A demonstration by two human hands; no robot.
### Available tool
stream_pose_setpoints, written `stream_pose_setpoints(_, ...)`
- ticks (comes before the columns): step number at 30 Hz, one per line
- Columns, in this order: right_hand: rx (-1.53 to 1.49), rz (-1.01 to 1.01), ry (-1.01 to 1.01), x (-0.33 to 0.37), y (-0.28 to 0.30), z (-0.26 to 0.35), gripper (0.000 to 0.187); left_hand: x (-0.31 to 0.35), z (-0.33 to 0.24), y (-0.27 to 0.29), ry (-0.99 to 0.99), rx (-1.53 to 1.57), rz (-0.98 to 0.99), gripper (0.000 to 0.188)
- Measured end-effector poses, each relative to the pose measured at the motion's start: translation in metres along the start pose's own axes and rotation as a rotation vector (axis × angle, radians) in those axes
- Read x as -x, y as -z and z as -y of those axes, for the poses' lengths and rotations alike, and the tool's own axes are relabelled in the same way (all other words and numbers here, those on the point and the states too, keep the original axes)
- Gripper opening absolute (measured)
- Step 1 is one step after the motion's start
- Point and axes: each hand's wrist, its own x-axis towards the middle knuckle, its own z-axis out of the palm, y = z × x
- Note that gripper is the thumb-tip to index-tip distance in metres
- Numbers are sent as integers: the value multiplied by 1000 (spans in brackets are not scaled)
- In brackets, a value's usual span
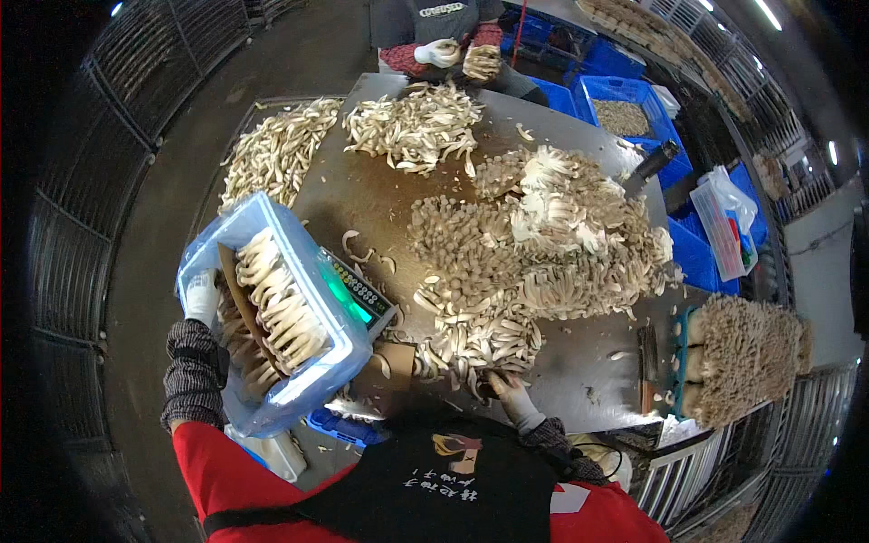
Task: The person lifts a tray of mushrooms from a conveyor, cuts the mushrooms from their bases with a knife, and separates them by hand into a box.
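Observation:
My left hand [201,297], in a white glove, reaches inside a light-blue plastic crate [342,355] at the left, beside a cardboard sheet [241,303]. Its fingers are mostly hidden there. Rows of long pale mushrooms [282,308] lie in the crate on both sides of the sheet. At the table's near edge, my gloved right hand [512,398] has its fingers closed at a pile of loose mushrooms [489,337], and a mushroom appears to be in its grip. Against the crate's right side stands a digital scale [362,291] with a green lit display.
Clustered mushrooms [552,235] cover much of the metal table [335,195]. Across it, a co-worker's gloved hands [439,52] hold a mushroom bunch. Loose mushrooms [281,149] fill a surface at the far left. Blue crates [615,89] and a mushroom block [747,357] stand at the right.

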Motion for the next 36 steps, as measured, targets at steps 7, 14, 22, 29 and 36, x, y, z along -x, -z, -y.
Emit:
stream_pose_setpoints(7,-223,76,-242,-8,3,22,57,12,-39,60,34,117,71,43)
stream_pose_setpoints(14,-861,-484,-101,-35,10,-14,65,29,-95,116,92,176,-81,56)
stream_pose_setpoints(22,267,-858,148,-99,145,82,55,88,-286,209,-301,752,-367,45)
stream_pose_setpoints(29,528,-590,-27,-132,161,79,86,109,-503,200,-617,932,264,55)
stream_pose_setpoints(36,542,-781,415,-33,90,-7,71,131,-583,107,-587,1028,471,87)
